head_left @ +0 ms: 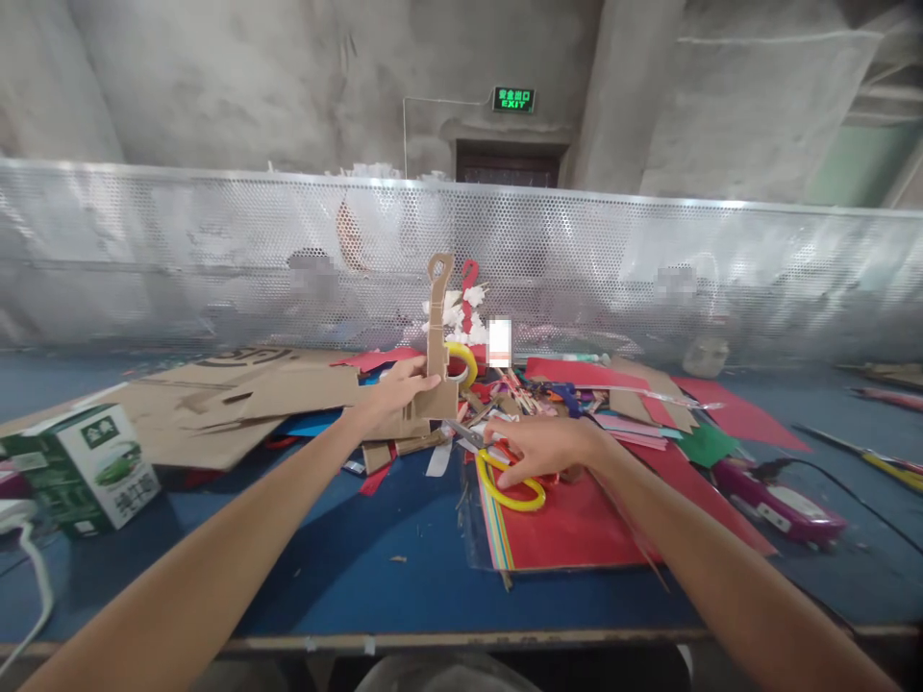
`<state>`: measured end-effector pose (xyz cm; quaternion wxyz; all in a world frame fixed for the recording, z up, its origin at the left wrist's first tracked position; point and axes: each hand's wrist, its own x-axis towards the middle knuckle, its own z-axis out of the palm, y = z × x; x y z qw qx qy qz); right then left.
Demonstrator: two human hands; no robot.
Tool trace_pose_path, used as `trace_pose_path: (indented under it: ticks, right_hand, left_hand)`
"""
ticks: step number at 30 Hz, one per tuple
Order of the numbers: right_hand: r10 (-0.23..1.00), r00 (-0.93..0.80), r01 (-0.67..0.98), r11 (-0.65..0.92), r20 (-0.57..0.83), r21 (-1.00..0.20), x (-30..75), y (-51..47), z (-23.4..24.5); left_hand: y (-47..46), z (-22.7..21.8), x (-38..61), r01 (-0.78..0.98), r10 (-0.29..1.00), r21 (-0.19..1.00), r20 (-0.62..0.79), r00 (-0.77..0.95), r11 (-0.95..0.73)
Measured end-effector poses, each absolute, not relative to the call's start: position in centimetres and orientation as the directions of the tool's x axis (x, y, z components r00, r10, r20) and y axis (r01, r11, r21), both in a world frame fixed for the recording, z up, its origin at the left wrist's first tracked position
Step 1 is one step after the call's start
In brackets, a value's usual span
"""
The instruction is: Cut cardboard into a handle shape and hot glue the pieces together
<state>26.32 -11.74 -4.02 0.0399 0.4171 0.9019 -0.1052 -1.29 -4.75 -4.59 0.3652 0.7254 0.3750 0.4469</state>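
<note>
**left hand holding up a cardboard cutout, right hand on the scissors**

the left hand [398, 389] is reaching forward over the blue felt-covered table [346, 567] and is gripping a tall brown cardboard cutout [436, 327] with a looped top. the fingers are wrapping tightly round its lower part, and the piece is standing upright above the knuckles. just behind the thumb a yellow ring of tape [465, 361] is showing beside the cutout. farther beyond it, white fluffy tufts [456, 309] are sitting around a red cutout of the same shape.

the right hand [542, 447] is lying palm down, a little nearer the body than the left hand and near it. its fingers are curling closed over the handles of a pair of yellow-handled scissors [506, 488]. one yellow loop is sticking out under the palm and the metal blades are pointing out past the fingertips toward the left hand. the scissors are resting on a stack of red paper sheets [577, 533] directly beneath this hand, with coloured edges showing along the stack's near-left side.

outward of the left forearm, flat brown cardboard sheets [237, 394] are lying spread out, and a green and white carton [87, 466] is standing farther out still. outward of the right forearm a purple and white handheld tool [779, 502] is lying on the table. beyond both hands a perforated metal screen [216, 250] is running across.
</note>
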Motion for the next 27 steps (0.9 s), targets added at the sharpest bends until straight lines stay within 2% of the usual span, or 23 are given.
trace_pose_path:
  ticks: [5,9,12,15,17,22,27]
  right_hand:
    - [0.767,-0.622,0.783,0.61,-0.159,-0.122,25.4,-11.9,-4.3]
    - [0.819,-0.569,0.822,0.561,-0.078,-0.101,25.0,-11.6,-4.6]
    - [0.836,-0.549,0.824,0.538,-0.017,-0.177,25.4,-11.3,-4.7]
    - [0.828,-0.558,0.8,0.519,-0.055,-0.302,26.5,-10.6,-4.5]
    - [0.813,-0.577,0.777,0.517,-0.078,-0.361,27.4,-10.1,-4.2]
    - [0.794,-0.608,0.713,0.552,0.012,-0.433,29.3,-9.7,-3.4]
    - [0.788,-0.614,0.715,0.532,-0.044,-0.453,29.7,-10.2,-2.8]
  left_hand:
    - [-4.3,-4.1,-2.4,0.304,0.866,0.824,0.384,0.319,-0.477]
    - [-3.8,-3.8,-3.7,0.383,0.864,0.782,0.381,0.33,-0.491]
    - [-3.4,-3.5,-4.9,0.402,0.874,0.786,0.349,0.338,-0.469]
    - [-3.2,-3.0,-5.7,0.413,0.897,0.801,0.345,0.275,-0.434]
    - [-3.3,-2.5,-6.0,0.396,0.903,0.813,0.354,0.245,-0.426]
    - [-3.4,-1.9,-6.2,0.285,0.92,0.877,0.39,0.044,-0.386]
    - [-3.2,-2.5,-5.7,0.157,0.899,0.885,0.433,0.069,-0.438]
